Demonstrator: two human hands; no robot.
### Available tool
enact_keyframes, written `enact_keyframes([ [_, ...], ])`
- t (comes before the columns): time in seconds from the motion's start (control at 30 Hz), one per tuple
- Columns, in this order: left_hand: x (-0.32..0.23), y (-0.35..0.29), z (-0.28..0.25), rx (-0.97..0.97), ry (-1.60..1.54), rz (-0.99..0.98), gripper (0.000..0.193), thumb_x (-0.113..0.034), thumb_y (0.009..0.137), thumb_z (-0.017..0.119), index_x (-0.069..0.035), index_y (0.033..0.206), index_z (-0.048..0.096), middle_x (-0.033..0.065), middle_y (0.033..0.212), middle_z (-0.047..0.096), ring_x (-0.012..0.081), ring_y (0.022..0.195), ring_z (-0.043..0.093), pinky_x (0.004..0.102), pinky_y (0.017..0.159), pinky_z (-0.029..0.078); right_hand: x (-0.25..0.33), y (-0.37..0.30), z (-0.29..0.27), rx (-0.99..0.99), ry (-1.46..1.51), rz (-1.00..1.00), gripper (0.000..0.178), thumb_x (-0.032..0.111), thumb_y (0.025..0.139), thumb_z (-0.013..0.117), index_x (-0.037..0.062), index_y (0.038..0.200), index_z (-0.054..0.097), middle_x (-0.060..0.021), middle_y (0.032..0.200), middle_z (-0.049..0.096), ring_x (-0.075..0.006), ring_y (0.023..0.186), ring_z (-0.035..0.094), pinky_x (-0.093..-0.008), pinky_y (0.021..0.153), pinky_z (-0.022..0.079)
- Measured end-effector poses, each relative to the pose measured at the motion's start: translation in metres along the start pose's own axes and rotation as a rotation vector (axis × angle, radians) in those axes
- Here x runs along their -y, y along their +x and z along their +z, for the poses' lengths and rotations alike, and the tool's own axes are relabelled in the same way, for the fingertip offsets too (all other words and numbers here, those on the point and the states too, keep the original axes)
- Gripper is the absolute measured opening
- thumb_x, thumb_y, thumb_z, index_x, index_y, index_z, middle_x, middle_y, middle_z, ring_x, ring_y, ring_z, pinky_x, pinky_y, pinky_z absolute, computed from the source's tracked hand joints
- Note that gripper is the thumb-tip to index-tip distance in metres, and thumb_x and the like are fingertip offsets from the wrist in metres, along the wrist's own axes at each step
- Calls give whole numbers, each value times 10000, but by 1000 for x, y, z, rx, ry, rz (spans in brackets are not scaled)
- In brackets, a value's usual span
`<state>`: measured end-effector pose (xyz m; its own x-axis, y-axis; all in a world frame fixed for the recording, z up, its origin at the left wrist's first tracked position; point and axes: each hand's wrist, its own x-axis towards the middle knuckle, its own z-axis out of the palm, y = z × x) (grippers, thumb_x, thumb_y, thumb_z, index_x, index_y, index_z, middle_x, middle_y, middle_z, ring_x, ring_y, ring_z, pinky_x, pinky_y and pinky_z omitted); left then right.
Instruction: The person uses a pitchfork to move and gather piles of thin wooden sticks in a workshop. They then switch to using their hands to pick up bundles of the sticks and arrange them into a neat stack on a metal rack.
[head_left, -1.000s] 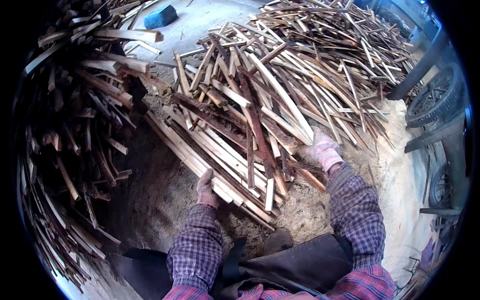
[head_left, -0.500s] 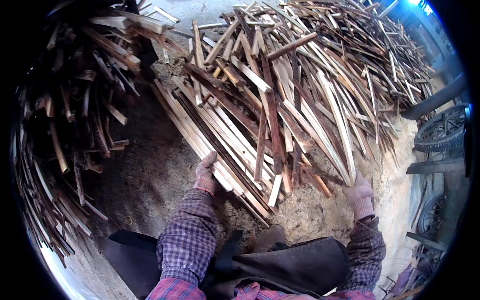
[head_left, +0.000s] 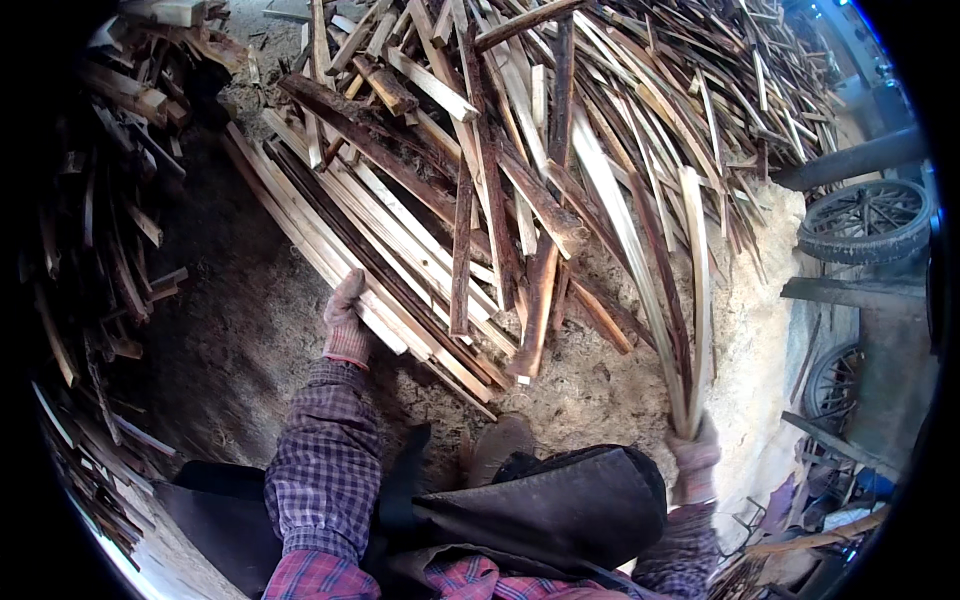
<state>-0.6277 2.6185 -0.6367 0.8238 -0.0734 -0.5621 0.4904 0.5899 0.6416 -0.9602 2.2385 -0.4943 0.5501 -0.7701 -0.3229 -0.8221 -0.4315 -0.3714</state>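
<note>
My left hand (head_left: 346, 312), in a pale knitted glove, grips the near left edge of a row of long sawn wooden strips (head_left: 310, 232). Its thumb shows against the outer strip, while the other fingers are hidden. On the right, my gloved right hand (head_left: 694, 455), slightly blurred, is closed around the near ends of a few long strips (head_left: 690, 350), some pale and one dark. Their far ends fan out toward the pile. Between the hands lie crossed sticks with bark (head_left: 540, 205), partly over the row of strips.
A large heap of wood strips (head_left: 690, 60) spreads across the far right. More sticks are stacked in the shadowed left pile (head_left: 110, 230). Spoked wheels (head_left: 865, 222) and a bar (head_left: 850, 160) stand at the right. Dark cloth (head_left: 550, 520) covers my lap above the dirt floor (head_left: 250, 340).
My right hand has drawn its strips nearer to me, separating them from the crossed sticks. My left hand keeps its place on the row. The whole view has shifted, moving the scene leftward.
</note>
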Motion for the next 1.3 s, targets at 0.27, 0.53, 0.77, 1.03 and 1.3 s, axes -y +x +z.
enact_keyframes([
  [0.27, -8, -11, 12, 42, -113, -69, 382, -247, 769, 677, 13, 1026, 566, 131, 938, 631, 264, 830, 631, 407, 783, 535, -12, -30, 44, -222, 608, 106, 498, -35, 685, 637, 0, 1159, 486, -102, 983, 611, -188, 863, 613, -291, 738, 500],
  [0.53, -9, -10, 14, 70, -119, -85, 439, -261, 792, 673, 14, 1111, 548, 112, 1039, 609, 227, 939, 601, 363, 856, 495, 230, 24, 44, -203, 746, -1108, 528, 153, 753, 673, -24, 1201, 458, -208, 1030, 595, -163, 701, 635, -234, 480, 506],
  [0.77, -15, -1, 8, 110, -148, -85, 770, -554, 732, 656, -34, 1254, 435, 124, 1166, 527, 281, 1056, 525, 432, 907, 442, 337, 4, 162, 351, -592, -665, 749, 529, 844, 468, 53, 1355, 198, -142, 921, 607, -259, 797, 648, -473, 627, 507],
  [1.03, -30, -21, 43, 145, -100, -86, 814, -550, 747, 646, 24, 1276, 413, 146, 1186, 532, 257, 1057, 533, 378, 911, 439, 342, -9, 150, 423, -561, -657, 831, 410, 796, 574, 49, 1387, 115, -237, 1092, 550, -366, 918, 611, -505, 735, 471],
  [1.3, -26, -4, 38, 28, -55, -113, 859, -562, 686, 693, -54, 1310, 391, 143, 1281, 470, 290, 1156, 472, 439, 1008, 353, 186, 45, 71, 119, 763, -671, 519, 170, 811, 637, 98, 1289, 448, -151, 1232, 516, -178, 925, 620, -262, 795, 530],
])
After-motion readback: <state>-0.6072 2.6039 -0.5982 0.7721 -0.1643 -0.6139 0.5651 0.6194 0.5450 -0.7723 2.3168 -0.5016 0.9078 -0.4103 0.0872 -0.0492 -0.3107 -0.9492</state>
